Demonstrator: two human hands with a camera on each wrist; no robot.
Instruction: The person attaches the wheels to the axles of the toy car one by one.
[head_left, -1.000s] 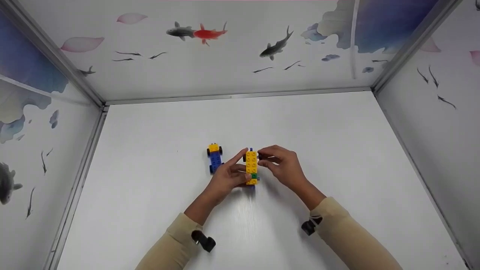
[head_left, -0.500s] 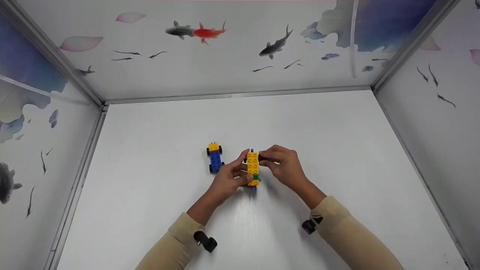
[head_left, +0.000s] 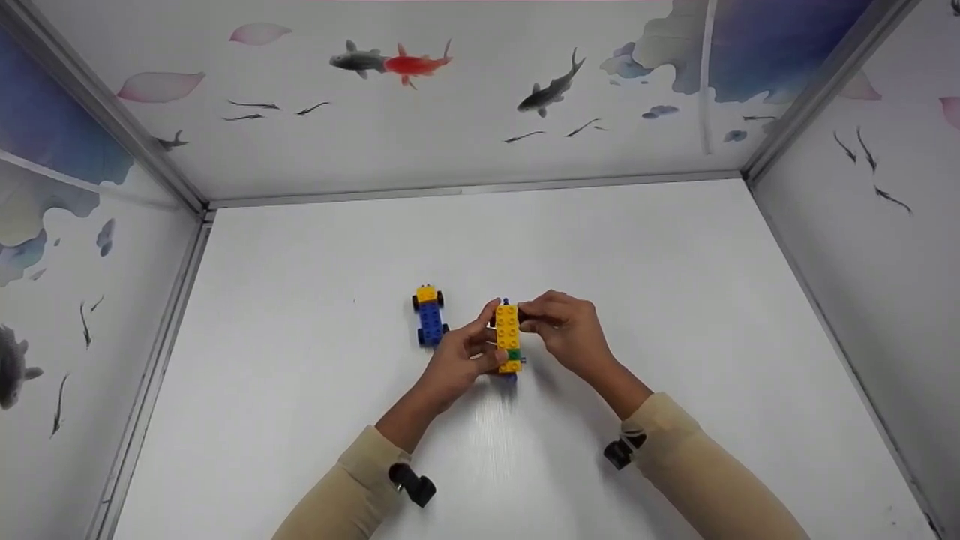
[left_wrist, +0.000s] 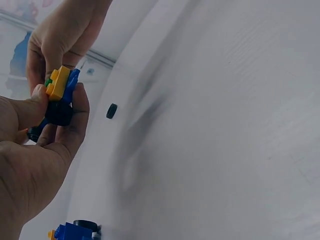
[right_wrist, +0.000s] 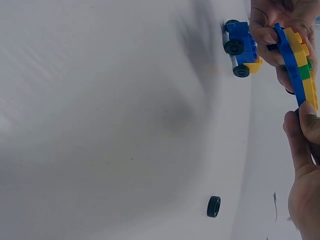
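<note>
My left hand (head_left: pixel 454 364) grips a toy car built of bricks (head_left: pixel 508 334), with thumb and fingers on its sides. Yellow studded bricks and one green brick sit over its blue base (right_wrist: pixel 292 65). A black wheel (left_wrist: pixel 60 113) shows on the left-hand side of the car. At the car's far right side, my right hand (head_left: pixel 571 330) pinches a small black wheel (head_left: pixel 523 316) against it; the fingers mostly cover this wheel. On the near right side a bare axle stub (head_left: pixel 523 360) sticks out.
A second blue and yellow toy car (head_left: pixel 430 316) with black wheels stands on the white table (head_left: pixel 315 315), left of my left hand. One loose black wheel (right_wrist: pixel 214 206) lies on the table below the hands. Printed panels wall the table's back and sides.
The held car has shifted slightly right and nearer to me. The gap between it and the wheel in my right hand has closed. The second car stays put.
</note>
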